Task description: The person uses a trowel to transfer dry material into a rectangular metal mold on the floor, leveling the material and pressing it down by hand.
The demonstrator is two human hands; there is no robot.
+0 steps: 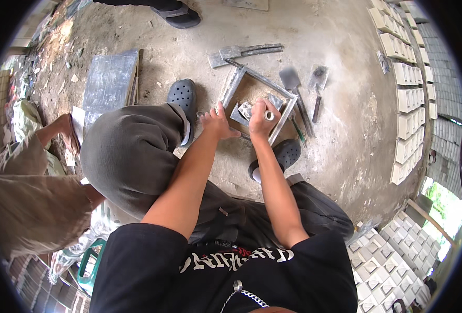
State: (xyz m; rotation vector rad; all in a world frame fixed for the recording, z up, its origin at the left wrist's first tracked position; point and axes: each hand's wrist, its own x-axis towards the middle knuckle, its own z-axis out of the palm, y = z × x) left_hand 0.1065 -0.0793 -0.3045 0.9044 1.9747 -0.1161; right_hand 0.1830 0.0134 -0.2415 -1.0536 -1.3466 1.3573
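A square grey frame mould (pixel 258 76) lies on the concrete floor between my feet, with grey angular pieces (pixel 238 116) inside it. My left hand (pixel 217 124) rests on the frame's near left corner, fingers spread and thumb out to the side. Inside the frame, my right hand (pixel 262 120) is closed around a tool with a pale, round-ended handle (pixel 269 115). The tool's working end is mostly hidden under the hand, so its kind is unclear. A whitish lump (pixel 245 110) shows beside my right fingers.
Right of the frame lie a dark flat-bladed tool (pixel 290 79) and a small trowel (pixel 317 86). A hammer-like tool (pixel 245 51) lies beyond it. Grey boards (pixel 111 81) are at left, near another person's leg (pixel 38 208). Pale blocks (pixel 408 101) line the right side.
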